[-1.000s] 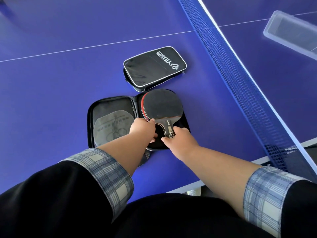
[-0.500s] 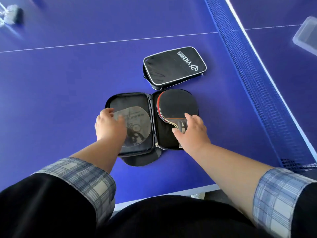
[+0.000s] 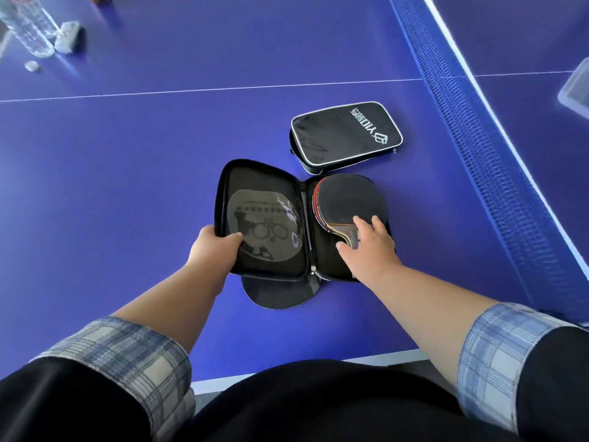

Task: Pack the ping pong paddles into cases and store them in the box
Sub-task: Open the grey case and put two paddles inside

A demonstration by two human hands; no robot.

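A black paddle case (image 3: pixel 264 173) lies unzipped and spread open on the blue table. Its left half has a mesh pocket with a round clear sheet (image 3: pixel 264 228) inside. A black-faced paddle (image 3: pixel 349 200) with a red edge lies in the right half. My left hand (image 3: pixel 215 250) grips the left flap's outer edge, thumb on the inside. My right hand (image 3: pixel 369 247) rests with straight fingers on the paddle's handle and lower blade. A second black case (image 3: pixel 345 135), shut, with white piping, lies just beyond. A dark rounded piece (image 3: pixel 275 293) sticks out under the open case's near edge.
The net (image 3: pixel 484 154) runs diagonally along the right. A clear plastic box (image 3: pixel 575 87) sits beyond it at the right edge. At the far left stand a clear bottle (image 3: pixel 27 25), a grey lump (image 3: pixel 68 38) and a small white cap (image 3: pixel 32 66). The table's near edge (image 3: pixel 318 366) is close to my body.
My left hand slid from the middle of the mesh pocket to the flap's outer edge and took hold of it. My right hand stays on the paddle handle. The view shifted left.
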